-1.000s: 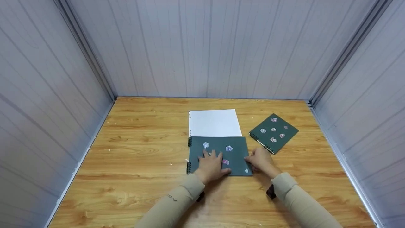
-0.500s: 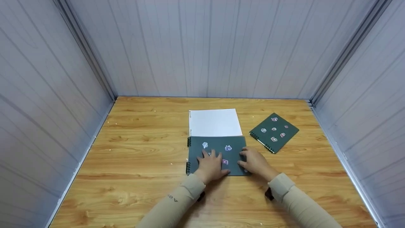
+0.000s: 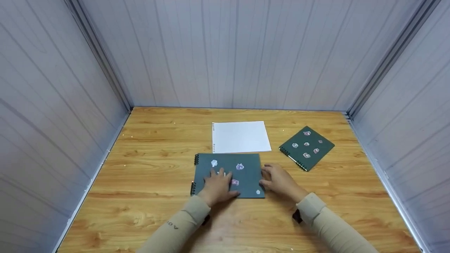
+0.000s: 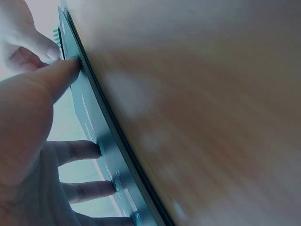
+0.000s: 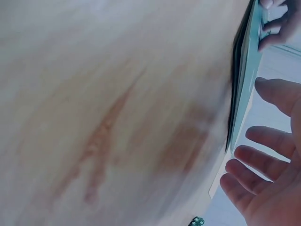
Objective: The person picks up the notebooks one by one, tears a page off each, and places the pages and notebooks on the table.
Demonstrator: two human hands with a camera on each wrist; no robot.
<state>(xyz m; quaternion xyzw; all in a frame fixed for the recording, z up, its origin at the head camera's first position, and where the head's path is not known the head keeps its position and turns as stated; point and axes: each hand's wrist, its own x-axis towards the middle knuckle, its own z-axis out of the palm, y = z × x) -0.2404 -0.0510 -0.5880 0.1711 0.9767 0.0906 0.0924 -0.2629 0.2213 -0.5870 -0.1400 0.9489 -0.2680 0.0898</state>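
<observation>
beige long sleeves [image 3: 341, 226], wide cuffs [image 3: 312, 203], dark lettering [image 3: 170, 223] on left forearm, small black wrist pieces [image 3: 297, 216]

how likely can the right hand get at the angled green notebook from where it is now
Probably yes: the angled notebook lies just beyond the right hand, with only tabletop showing between them.

Head: high, forward-down; wrist views: close, tilted, apparently sharing notebook [image 3: 249, 176].
</observation>
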